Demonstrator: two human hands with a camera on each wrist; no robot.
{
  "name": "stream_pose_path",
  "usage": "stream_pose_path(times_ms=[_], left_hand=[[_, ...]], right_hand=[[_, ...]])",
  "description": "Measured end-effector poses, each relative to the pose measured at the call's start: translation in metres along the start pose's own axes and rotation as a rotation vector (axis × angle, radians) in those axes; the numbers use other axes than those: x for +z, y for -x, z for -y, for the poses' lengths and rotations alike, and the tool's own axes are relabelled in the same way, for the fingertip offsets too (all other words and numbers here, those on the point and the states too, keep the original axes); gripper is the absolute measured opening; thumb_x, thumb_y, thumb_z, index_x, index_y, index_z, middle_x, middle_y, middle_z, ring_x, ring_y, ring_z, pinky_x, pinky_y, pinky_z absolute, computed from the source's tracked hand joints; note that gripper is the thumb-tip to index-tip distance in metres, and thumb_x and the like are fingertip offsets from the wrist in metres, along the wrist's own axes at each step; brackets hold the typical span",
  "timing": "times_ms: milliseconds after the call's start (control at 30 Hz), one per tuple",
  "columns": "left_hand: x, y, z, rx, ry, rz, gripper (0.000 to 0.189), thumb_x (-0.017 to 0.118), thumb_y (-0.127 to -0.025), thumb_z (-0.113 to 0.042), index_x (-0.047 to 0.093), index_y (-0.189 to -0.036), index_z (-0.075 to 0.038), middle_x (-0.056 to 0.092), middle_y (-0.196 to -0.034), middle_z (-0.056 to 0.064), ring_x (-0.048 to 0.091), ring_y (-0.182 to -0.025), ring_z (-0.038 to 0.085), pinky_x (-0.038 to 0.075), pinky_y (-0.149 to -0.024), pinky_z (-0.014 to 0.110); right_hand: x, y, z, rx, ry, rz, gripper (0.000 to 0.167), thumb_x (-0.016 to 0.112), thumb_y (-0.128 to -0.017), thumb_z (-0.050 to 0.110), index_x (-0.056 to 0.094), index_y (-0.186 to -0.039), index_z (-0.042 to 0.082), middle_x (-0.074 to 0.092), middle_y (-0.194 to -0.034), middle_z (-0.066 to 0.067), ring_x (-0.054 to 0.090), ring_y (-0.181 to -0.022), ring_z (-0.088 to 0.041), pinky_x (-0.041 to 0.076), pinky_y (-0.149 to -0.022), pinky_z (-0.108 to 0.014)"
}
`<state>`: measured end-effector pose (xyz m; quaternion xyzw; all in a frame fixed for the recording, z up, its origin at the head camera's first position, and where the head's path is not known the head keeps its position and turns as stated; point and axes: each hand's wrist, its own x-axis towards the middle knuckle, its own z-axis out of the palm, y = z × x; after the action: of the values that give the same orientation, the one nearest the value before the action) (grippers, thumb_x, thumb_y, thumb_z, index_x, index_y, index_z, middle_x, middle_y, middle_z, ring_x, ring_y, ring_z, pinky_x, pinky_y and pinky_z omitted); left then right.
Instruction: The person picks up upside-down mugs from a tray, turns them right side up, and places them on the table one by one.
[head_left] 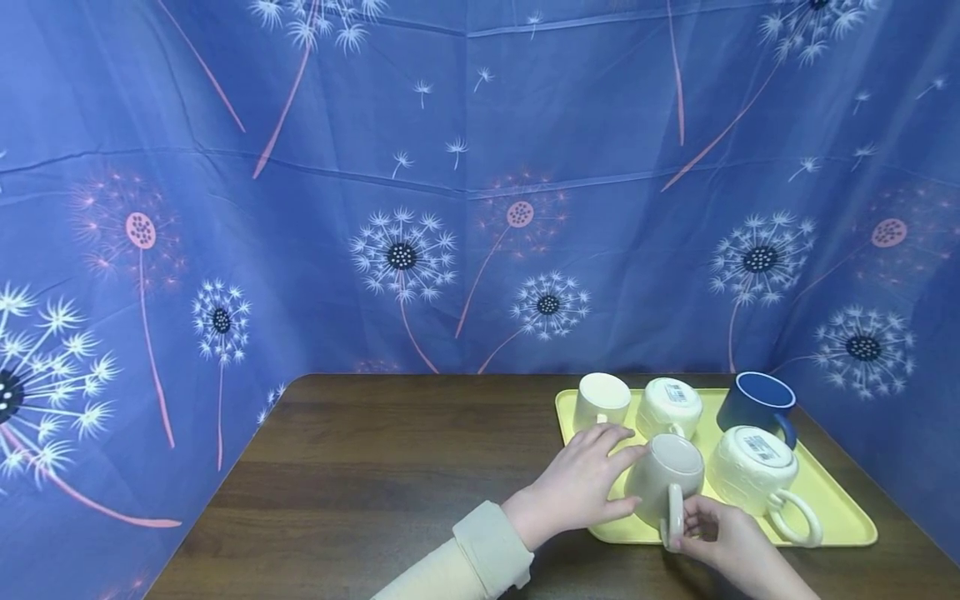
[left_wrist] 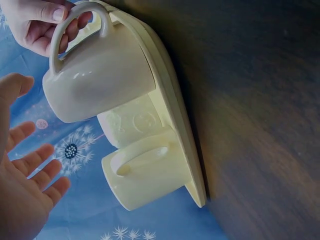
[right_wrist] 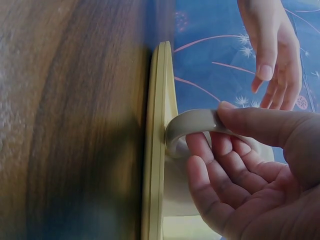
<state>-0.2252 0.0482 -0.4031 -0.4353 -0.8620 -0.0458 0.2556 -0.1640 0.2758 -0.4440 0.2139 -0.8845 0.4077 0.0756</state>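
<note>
**Grey mug: handle hold, rigid body**

Grey mug (head_left: pixel 660 479) sits base-up at the near edge of the yellow tray (head_left: pixel 838 510). Right hand (head_left: pixel 726 533) pinches its handle (head_left: pixel 676 512) at the tray's near rim; left hand (head_left: pixel 579 482), fingers spread, grips nothing over the tray's left edge. Handling, judged: stiff, fairly heavy ceramic; glaze probably slick, rim chippable. Best hold: handle, plus a palm steadying the wall.
</note>
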Motion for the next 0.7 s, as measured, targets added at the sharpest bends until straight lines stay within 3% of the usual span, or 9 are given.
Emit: stream_pose_path(times_ms=[233,533,700], left_hand=[[0.003,0.001,-0.001,-0.006,-0.003,-0.007,0.063,0.063,-0.082,-0.055,0.047,-0.135,-0.026,0.047,-0.133,-0.002,0.042,-0.125,0.015,0.038,-0.103,0.030],[-0.001,0.000,-0.001,0.000,-0.003,-0.007,0.061,0.064,-0.082,-0.052,0.047,-0.134,-0.026,0.047,-0.133,-0.002,0.044,-0.124,0.016,0.037,-0.105,0.031],[-0.006,-0.002,0.002,-0.007,0.025,0.009,0.059,0.066,-0.083,-0.048,0.047,-0.134,-0.025,0.048,-0.134,-0.001,0.045,-0.124,0.016,0.036,-0.105,0.030]], right_hand=[[0.001,0.000,0.004,0.014,0.010,0.000,0.020,0.074,-0.074,0.002,0.060,-0.087,0.001,0.065,-0.077,0.008,0.058,-0.070,0.005,0.050,-0.060,-0.020],[-0.001,-0.001,0.011,-0.051,-0.041,-0.031,0.018,0.072,-0.074,-0.005,0.060,-0.088,-0.002,0.066,-0.076,0.007,0.059,-0.069,0.004,0.051,-0.059,-0.020],[-0.005,-0.002,0.015,-0.005,-0.070,-0.034,0.020,0.069,-0.077,-0.006,0.060,-0.095,-0.009,0.067,-0.080,0.000,0.060,-0.072,0.003,0.051,-0.061,-0.020]])
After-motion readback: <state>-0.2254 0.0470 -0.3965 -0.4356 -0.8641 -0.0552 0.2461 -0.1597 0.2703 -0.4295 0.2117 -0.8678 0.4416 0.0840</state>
